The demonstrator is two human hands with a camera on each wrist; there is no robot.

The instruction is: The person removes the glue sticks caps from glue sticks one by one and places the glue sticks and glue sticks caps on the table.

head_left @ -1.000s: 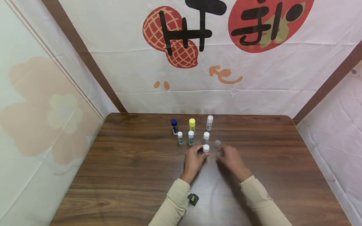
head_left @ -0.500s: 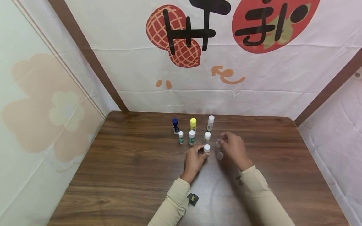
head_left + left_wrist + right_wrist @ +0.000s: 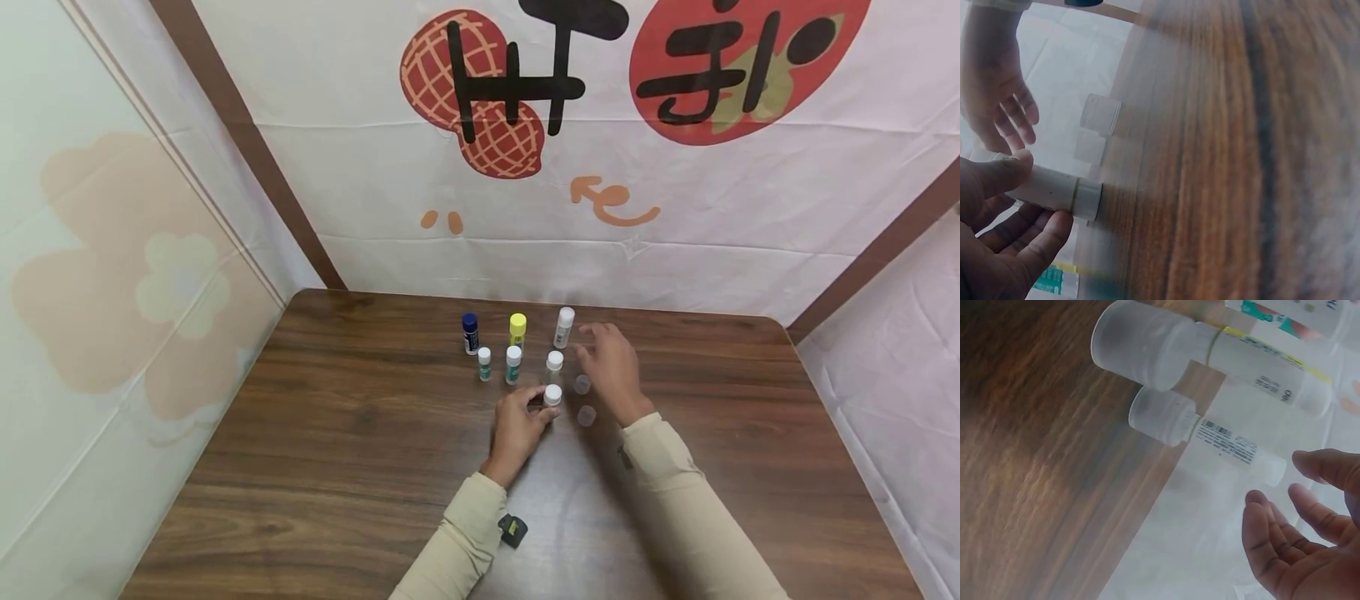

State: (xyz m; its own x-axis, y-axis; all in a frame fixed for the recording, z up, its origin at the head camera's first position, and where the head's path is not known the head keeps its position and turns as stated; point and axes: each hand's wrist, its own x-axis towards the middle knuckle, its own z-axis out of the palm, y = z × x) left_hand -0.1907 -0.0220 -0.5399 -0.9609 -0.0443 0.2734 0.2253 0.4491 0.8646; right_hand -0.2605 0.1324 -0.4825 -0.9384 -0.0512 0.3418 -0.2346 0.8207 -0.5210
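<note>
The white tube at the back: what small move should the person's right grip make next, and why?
Probably ease the right grip onto the back white tube's top: it is open beside that tube, holding nothing. The left grip is busy holding the front white tube, and two clear caps stand near the nearer white tubes.

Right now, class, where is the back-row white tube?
In the head view, the white tube stands at the back row's right end, between the yellow-capped tube and the right hand.
</note>
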